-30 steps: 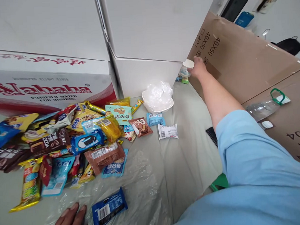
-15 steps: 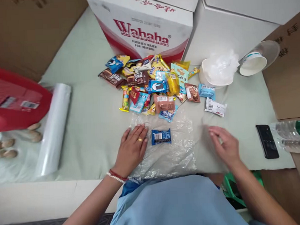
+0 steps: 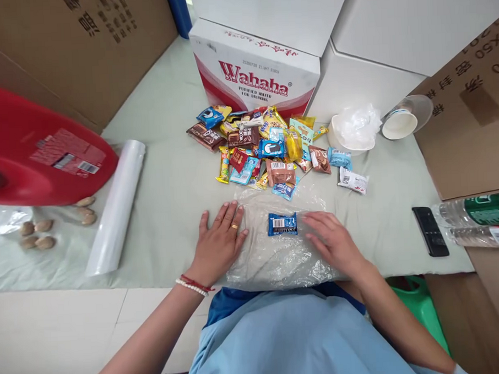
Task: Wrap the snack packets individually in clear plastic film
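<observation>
A clear plastic sheet or bag (image 3: 273,266) lies flat at the table's front edge. On it sits a small dark-blue snack packet (image 3: 282,224) with a white barcode label. My left hand (image 3: 219,240) rests palm down on the plastic's left edge, fingers spread, holding nothing. To the packet's right, my right hand (image 3: 332,241) reaches over the plastic with its fingers stretched out, close beside the packet. Whether its fingertips touch the plastic I cannot tell. Behind the plastic is a heap of wrapped snacks (image 3: 243,136) in several colours.
A white Wahaha carton (image 3: 257,79) stands behind the heap. At left are a roll of clear plastic (image 3: 118,209), a red jug (image 3: 45,146) and several brown nuts (image 3: 44,224). Rightward are a white bowl (image 3: 351,144), a paper cup (image 3: 399,126), a phone (image 3: 430,231) and plastic bottles (image 3: 488,209).
My right hand has moved left from the bare cloth to over the plastic, and its curled fingers have straightened. My left hand stays on the plastic. The camera view has shifted.
</observation>
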The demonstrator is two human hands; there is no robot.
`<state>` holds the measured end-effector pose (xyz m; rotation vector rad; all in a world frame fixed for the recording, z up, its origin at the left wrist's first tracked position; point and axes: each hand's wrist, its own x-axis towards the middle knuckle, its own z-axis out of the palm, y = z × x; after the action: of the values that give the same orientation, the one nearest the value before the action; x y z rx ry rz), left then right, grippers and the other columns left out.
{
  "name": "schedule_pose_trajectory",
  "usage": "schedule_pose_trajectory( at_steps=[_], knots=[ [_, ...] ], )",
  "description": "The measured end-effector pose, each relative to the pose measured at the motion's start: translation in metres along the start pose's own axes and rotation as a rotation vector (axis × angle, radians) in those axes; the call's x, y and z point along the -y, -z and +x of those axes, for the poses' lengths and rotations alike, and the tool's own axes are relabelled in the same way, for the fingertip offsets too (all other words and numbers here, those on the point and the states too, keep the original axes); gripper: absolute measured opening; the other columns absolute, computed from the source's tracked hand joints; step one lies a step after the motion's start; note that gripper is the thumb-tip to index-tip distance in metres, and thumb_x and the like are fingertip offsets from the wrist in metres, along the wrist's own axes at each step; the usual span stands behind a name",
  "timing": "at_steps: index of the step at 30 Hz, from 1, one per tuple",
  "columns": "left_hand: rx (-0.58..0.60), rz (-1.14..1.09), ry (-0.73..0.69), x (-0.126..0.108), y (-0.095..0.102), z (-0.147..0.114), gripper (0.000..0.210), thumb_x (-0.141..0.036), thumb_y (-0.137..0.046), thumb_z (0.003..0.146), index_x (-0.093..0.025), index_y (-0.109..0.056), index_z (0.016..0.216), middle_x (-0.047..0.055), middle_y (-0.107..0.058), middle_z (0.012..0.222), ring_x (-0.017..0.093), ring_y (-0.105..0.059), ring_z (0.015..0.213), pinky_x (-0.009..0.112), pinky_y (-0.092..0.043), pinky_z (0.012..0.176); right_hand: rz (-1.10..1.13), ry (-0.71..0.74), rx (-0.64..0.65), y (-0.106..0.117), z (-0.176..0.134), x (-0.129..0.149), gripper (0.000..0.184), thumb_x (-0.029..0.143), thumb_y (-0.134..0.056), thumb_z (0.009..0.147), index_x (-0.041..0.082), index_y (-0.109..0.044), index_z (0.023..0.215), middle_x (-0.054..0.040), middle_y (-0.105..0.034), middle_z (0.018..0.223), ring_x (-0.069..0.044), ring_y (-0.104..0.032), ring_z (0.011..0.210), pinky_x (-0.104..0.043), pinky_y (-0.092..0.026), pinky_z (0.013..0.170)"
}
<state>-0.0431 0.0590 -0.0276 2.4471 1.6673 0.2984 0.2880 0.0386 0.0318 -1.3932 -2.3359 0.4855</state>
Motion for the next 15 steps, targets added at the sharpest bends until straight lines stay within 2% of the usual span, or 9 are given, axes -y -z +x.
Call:
schedule_pose_trajectory(
  at_steps=[2, 4, 7, 11, 13, 15],
  knots=[
    [-0.012, 0.007, -0.004, 0.0, -0.001, -0.001, 0.061, -0.043, -0.029, 0.111, -0.017, -0.037, 0.165, 0.015, -0.038, 0.171, 0.034, -0.036, 0.159, 0.067, -0.014, 0.13, 0.002, 0.079, 0.044, -0.024, 0.024, 0.012, 0.042, 0.031, -0.062, 0.104, 0.027, -0.064, 0.145, -0.0119, -0.065, 0.148, -0.031, -0.059, 0.137, -0.055, -0.053, 0.115],
    [-0.016, 0.013, -0.005, 0.0, -0.002, -0.002, 0.062, -0.044, -0.029, 0.111, -0.017, -0.035, 0.167, 0.015, -0.038, 0.171, 0.034, -0.037, 0.159, 0.067, -0.015, 0.131, -0.021, 0.104, 0.081, -0.046, 0.035, 0.017, 0.037, 0.026, -0.063, 0.102, 0.027, -0.068, 0.14, -0.0123, -0.066, 0.147, -0.031, -0.06, 0.134, -0.055, -0.054, 0.112],
    [-0.01, 0.025, -0.002, 0.0, -0.001, -0.002, 0.063, -0.044, -0.032, 0.111, -0.017, -0.033, 0.167, 0.014, -0.037, 0.171, 0.034, -0.037, 0.159, 0.067, -0.014, 0.131, -0.017, 0.113, 0.08, -0.059, 0.034, 0.014, 0.035, 0.018, -0.058, 0.102, 0.026, -0.07, 0.134, -0.0127, -0.067, 0.144, -0.03, -0.063, 0.129, -0.052, -0.056, 0.108],
    [-0.002, 0.01, 0.009, -0.002, 0.001, -0.002, 0.062, -0.043, -0.033, 0.11, -0.02, -0.034, 0.167, 0.014, -0.037, 0.171, 0.034, -0.037, 0.159, 0.068, -0.012, 0.131, 0.08, 0.154, 0.109, -0.036, 0.041, 0.003, 0.029, 0.028, -0.06, 0.104, 0.026, -0.073, 0.13, -0.0118, -0.072, 0.136, -0.028, -0.065, 0.125, -0.051, -0.055, 0.108],
    [0.001, -0.001, 0.014, -0.002, 0.001, -0.001, 0.061, -0.043, -0.034, 0.11, -0.021, -0.034, 0.167, 0.013, -0.037, 0.171, 0.034, -0.038, 0.159, 0.068, -0.013, 0.131, 0.075, 0.115, 0.063, -0.021, 0.066, -0.005, 0.03, 0.033, -0.057, 0.106, 0.026, -0.073, 0.13, -0.0113, -0.075, 0.13, -0.028, -0.066, 0.122, -0.05, -0.054, 0.107],
    [-0.001, -0.003, 0.015, -0.002, 0.002, -0.001, 0.061, -0.044, -0.035, 0.11, -0.022, -0.035, 0.167, 0.014, -0.038, 0.171, 0.034, -0.038, 0.158, 0.068, -0.013, 0.131, -0.018, 0.051, -0.007, -0.012, 0.101, -0.014, 0.039, 0.032, -0.054, 0.106, 0.025, -0.067, 0.142, -0.0123, -0.071, 0.138, -0.03, -0.06, 0.13, -0.053, -0.049, 0.113]
  ],
)
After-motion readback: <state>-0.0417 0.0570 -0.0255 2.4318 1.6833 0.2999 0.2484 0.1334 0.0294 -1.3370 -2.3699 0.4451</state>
